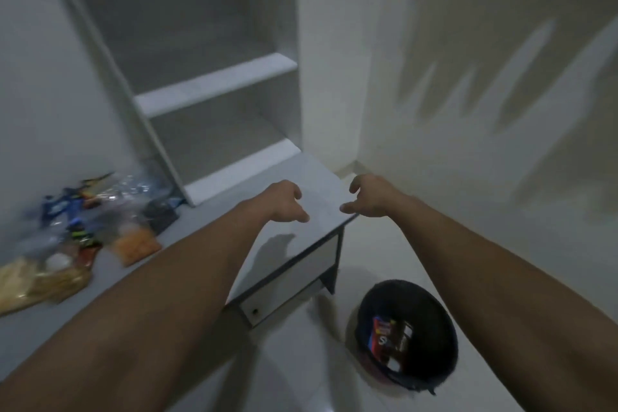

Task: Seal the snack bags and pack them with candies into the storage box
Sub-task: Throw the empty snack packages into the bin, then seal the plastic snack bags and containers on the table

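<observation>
Several snack bags (78,237) lie in a loose pile at the left end of the grey desk top (301,244); a clear bag with orange snacks (135,244) and a yellowish bag (36,281) stand out. My left hand (284,201) hovers over the desk's right end, fingers curled and apart, holding nothing. My right hand (368,199) hangs just past the desk's right corner, also with nothing in it. Both hands are far from the bags. No storage box shows. The whole frame is blurred.
A white shelf unit (214,87) rises behind the desk. On the floor to the right stands a dark round bin (404,334) with wrappers inside. A white wall closes off the right side. The desk has a drawer front (284,291) below.
</observation>
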Tool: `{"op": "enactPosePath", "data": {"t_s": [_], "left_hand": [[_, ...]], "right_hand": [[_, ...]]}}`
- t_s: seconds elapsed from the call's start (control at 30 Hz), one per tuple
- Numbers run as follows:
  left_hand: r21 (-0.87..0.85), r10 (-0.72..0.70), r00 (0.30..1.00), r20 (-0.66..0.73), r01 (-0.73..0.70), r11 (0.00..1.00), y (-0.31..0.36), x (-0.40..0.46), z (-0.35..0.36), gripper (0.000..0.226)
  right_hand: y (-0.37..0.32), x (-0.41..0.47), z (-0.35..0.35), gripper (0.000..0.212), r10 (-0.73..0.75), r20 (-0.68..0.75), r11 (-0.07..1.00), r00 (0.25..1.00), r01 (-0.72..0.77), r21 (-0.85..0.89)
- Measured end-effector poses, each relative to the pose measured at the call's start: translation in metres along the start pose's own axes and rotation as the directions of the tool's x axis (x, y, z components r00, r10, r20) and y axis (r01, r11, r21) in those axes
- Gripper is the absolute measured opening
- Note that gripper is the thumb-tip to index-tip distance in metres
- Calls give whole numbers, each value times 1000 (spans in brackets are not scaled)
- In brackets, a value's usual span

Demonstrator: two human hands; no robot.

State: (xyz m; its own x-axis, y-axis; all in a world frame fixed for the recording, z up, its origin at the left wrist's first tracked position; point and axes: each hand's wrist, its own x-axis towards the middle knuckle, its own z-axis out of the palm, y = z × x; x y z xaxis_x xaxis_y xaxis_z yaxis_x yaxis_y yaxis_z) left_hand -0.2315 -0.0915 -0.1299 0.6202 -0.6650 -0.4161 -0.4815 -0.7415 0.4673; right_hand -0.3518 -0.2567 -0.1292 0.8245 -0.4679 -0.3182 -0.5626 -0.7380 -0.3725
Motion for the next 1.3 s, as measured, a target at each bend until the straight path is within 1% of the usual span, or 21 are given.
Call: {"op": "enactPosePath", "data": {"t_s": [0.13,0.3,0.4,0.47,0.53,0.57,0.6,0.77,0.87,0.93,1.07,1.17,1.23,1.3], "left_hand": [[35,-48,995,-83,51,998,-77,-58,-44,70],[89,-129,979,-161,145,985,-179,-127,-80,70],[104,-173,965,-197,196,975,-231,-163,-98,63],[109,-230,954,-194,254,961,-265,-181,-106,64],[107,-259,945,-198,283,953,-295,-195,-112,56],[102,-267,941,-209,292,951,-307,-202,-115,49],[98,-276,936,-218,302,948,-318,-208,-118,48],[5,-340,910,-236,351,936,-362,-227,-125,52],[-30,-379,896,-233,383,923,-388,-225,-127,56],[-46,-397,887,-236,398,916,-404,-222,-130,55],[-126,-460,855,-241,443,888,-436,-208,-140,59],[-156,-507,822,-259,483,862,-460,-190,-152,61],[-187,-544,794,-269,511,839,-477,-177,-158,62],[-221,-579,764,-284,536,815,-492,-166,-164,63]], "right_hand": [[-96,-6,12,66,-120,40,990,992,123,-65],[-216,-20,46,69,-276,103,952,956,286,-106],[-278,-26,69,70,-338,117,927,934,351,-131],[-314,-31,83,66,-374,125,910,919,390,-142],[-345,-35,97,63,-406,140,892,903,425,-155],[-359,-35,103,65,-417,148,883,897,438,-168],[-371,-34,110,67,-426,157,875,891,450,-181],[-419,-22,139,69,-458,201,854,866,492,-171],[-441,-11,153,65,-490,229,828,841,531,-181],[-457,0,161,61,-508,249,809,825,555,-191],[-494,36,178,46,-552,287,757,783,615,-223],[-524,72,191,40,-603,314,696,733,676,-242],[-542,94,198,38,-620,333,679,710,698,-225],[-556,114,205,41,-629,352,669,693,713,-209]]}}
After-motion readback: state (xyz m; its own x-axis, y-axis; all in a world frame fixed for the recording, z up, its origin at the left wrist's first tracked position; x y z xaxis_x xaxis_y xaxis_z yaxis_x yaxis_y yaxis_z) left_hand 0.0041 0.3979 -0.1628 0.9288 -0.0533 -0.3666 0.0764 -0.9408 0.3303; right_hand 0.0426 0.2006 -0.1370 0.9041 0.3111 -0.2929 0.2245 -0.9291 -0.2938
